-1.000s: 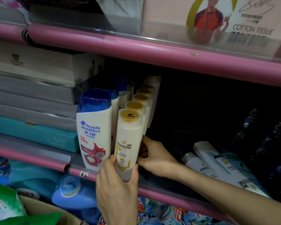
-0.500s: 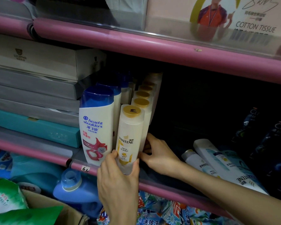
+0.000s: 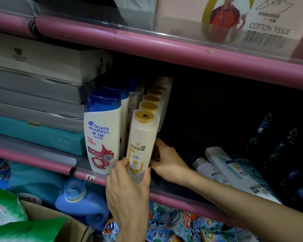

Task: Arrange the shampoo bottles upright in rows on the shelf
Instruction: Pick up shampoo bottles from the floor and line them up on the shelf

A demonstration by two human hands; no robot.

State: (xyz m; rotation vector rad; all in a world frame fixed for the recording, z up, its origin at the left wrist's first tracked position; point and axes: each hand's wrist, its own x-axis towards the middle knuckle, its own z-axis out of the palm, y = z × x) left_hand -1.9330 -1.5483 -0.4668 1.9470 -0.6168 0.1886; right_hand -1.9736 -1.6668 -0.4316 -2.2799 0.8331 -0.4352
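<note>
**Spotter:** What have you got between the hands?

**Me:** One gold-capped bottle [image 3: 141, 143], standing at the front lip of the shelf [image 3: 173, 196]. My left hand [image 3: 128, 191] comes up from below, thumb and fingers wrapped round its base. My right hand [image 3: 166, 161] reaches in from the right, fingers curled against the bottle's lower right side. So both hands are clamped on the same bottle, nearly touching each other.

**Spotter:** Is it upright?

**Me:** Near enough. Its long axis runs up and down, the cap leaning slightly right and away from me. It stands just beside the blue-capped bottle [image 3: 103, 131], on the far side from my right hand; I can't tell whether the two touch.

**Spotter:** And the row?

**Me:** Directly behind my bottle, the other gold caps [image 3: 150, 107] line up one after another into the dark. I judge this one closes the row at the front, so squaring it off is what the next move turns on.

**Spotter:** What's left to stand up?

**Me:** To the right of my right forearm, pale bottles [image 3: 234, 173] lie flat on the same shelf, long axes running front to back, caps pointing away from me. My right hand is the nearer one. Dark bottles [image 3: 268, 137] lean further right.

**Spotter:** Containers?

**Me:** A cardboard box [image 3: 59, 226] sits below my left hand, with green packets [image 3: 5, 208] in it.
</note>
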